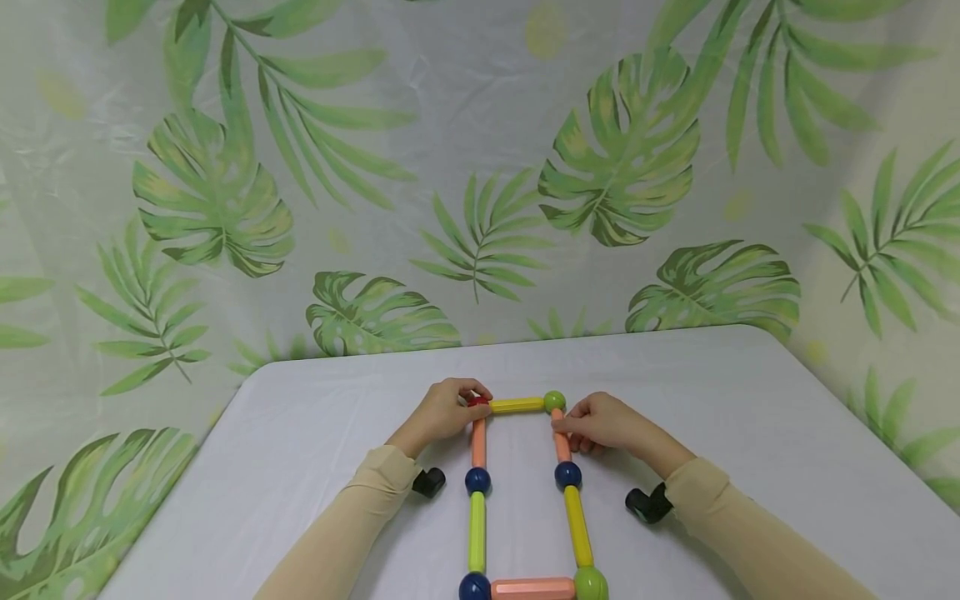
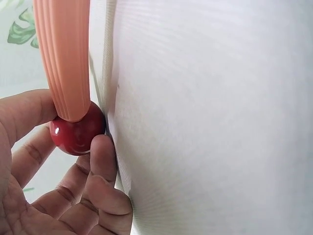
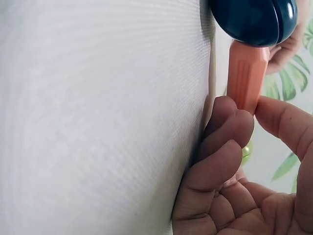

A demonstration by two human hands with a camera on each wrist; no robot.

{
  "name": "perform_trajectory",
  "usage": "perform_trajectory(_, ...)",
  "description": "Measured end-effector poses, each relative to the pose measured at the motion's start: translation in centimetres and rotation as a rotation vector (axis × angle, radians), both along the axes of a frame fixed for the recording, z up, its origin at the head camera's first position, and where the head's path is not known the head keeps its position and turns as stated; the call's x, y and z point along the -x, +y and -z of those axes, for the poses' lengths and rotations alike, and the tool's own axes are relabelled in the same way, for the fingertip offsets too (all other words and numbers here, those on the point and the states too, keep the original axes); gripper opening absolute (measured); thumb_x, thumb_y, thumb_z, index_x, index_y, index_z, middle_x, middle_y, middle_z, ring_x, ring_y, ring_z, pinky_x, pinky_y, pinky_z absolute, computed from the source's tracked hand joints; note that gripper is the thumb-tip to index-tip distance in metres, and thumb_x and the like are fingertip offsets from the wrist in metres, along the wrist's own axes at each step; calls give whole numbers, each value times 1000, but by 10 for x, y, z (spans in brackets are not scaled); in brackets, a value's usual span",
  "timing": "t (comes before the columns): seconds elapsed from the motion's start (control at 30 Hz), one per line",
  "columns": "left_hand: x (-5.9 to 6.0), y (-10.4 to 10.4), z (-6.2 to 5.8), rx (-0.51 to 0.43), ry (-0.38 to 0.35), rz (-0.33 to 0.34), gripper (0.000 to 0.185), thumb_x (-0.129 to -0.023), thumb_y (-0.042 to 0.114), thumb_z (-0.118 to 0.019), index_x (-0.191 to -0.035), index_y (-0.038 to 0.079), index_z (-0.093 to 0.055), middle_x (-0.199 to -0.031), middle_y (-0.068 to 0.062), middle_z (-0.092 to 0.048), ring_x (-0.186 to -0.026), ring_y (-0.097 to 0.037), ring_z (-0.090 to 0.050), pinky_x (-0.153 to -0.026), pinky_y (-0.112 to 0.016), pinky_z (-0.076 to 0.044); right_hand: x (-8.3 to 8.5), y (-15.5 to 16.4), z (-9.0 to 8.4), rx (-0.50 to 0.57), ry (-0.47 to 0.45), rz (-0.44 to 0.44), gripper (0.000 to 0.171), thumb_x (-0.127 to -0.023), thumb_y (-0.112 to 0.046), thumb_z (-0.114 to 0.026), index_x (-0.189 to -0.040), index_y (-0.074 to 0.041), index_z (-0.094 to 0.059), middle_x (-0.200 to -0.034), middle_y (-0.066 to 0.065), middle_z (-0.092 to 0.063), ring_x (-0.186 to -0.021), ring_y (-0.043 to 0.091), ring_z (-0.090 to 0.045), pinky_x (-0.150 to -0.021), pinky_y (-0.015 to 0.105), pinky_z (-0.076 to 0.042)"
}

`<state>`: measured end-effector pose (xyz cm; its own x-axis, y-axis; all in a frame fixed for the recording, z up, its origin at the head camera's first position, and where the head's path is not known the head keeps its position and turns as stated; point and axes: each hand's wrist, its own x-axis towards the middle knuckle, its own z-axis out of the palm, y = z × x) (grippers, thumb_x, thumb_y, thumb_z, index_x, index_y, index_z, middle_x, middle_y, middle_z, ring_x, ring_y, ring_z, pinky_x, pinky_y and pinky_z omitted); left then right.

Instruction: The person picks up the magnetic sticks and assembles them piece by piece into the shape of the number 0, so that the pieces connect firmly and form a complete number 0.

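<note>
My left hand (image 1: 446, 407) grips a red ball (image 2: 78, 137) at the far left corner of a long frame of rods and balls. A salmon rod (image 2: 66, 63) meets that ball. At the far right, my right hand (image 1: 603, 423) pinches another salmon rod (image 3: 247, 81) between thumb and fingers, between a green ball (image 1: 554, 401) and a dark blue ball (image 3: 252, 22). Across the far end, a yellow rod (image 1: 517, 406) spans from the red ball to the green one. Left of the middle is a second dark blue ball (image 1: 477, 481).
Nearer, a lime rod (image 1: 477, 532) and a yellow side rod (image 1: 578, 527) form the sides. A salmon crossbar (image 1: 533, 589) joins a blue corner ball (image 1: 475, 587) and a green corner ball (image 1: 591, 583). The white table (image 1: 300, 458) ends before a leaf-patterned curtain (image 1: 480, 167).
</note>
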<state>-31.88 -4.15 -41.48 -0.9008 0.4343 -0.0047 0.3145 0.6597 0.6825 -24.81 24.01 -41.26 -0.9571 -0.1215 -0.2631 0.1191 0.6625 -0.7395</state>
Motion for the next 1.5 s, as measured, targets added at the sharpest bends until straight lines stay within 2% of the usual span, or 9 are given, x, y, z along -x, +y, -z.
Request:
perform_trajectory(0.2,-5,-5,-2,30,32,-5,28,-101,28,-76,-126,16,-75,-110,-8,-73,-92,-20,-62,-74,-30,-50,-6,1,-1,-21,23,0,36,-101,-40,-74,-102,-4,-72,-78,2,-71,-69,15,-60,-63,26,-51)
perform_trajectory(0.4,-25,-22,-7,52,70,8,35,-100,28,-78,-131,15,-71,-113,-11,-72,-93,-20,-69,-79,-35,-59,-21,9,0,-22,102,-25,35,-99,-34,-77,-116,-6,-66,-78,1,-68,-67,16,-59,-62,29,-49)
perform_trajectory(0.53,-44,-36,-12,64,63,80,33,-99,28,-79,-128,15,-70,-110,-8,-71,-89,-17,-68,-76,-32,-59,-32,17,-3,23,154,-119,34,-99,-28,-77,-121,-6,-63,-80,2,-65,-65,18,-58,-58,29,-49)
perform_trajectory(0.73,-69,-47,-15,24,-2,255,29,-96,29,-82,-120,17,-70,-103,-1,-70,-85,-11,-66,-72,-25,-55,-44,23,-7,85,172,-322,32,-100,-24,-76,-124,-7,-64,-92,2,-68,-73,17,-62,-60,26,-50)
perform_trajectory(0.83,-79,-46,-12,2,-54,317,27,-95,29,-84,-117,20,-70,-102,0,-70,-82,-8,-65,-72,-23,-54,-48,22,-6,83,168,-370,32,-99,-27,-78,-124,-10,-65,-96,1,-69,-77,15,-62,-65,25,-50)
perform_trajectory(0.93,-85,-43,-7,-14,-80,338,26,-95,25,-84,-116,20,-70,-100,0,-71,-79,-6,-65,-70,-22,-54,-50,20,-3,89,154,-393,34,-98,-28,-80,-124,-12,-65,-97,1,-68,-79,14,-61,-66,24,-50)
perform_trajectory(1.07,-87,-40,-2,-17,-61,324,20,-98,19,-80,-115,21,-71,-98,2,-70,-77,-5,-63,-68,-21,-54,-49,17,0,100,149,-419,34,-98,-27,-81,-124,-11,-65,-99,2,-67,-81,14,-62,-67,24,-51)
perform_trajectory(1.23,-85,-38,0,-27,-46,308,16,-101,17,-77,-115,20,-73,-100,2,-70,-77,-7,-62,-67,-22,-53,-44,16,1,60,181,-431,28,-98,-28,-80,-119,-15,-67,-101,0,-68,-84,12,-63,-73,24,-53)
perform_trajectory(1.5,-74,-37,3,-35,-21,255,15,-102,19,-76,-117,21,-73,-102,0,-72,-78,-9,-63,-66,-24,-53,-32,18,1,25,208,-420,27,-98,-30,-80,-118,-16,-67,-102,0,-69,-87,13,-64,-76,25,-54)
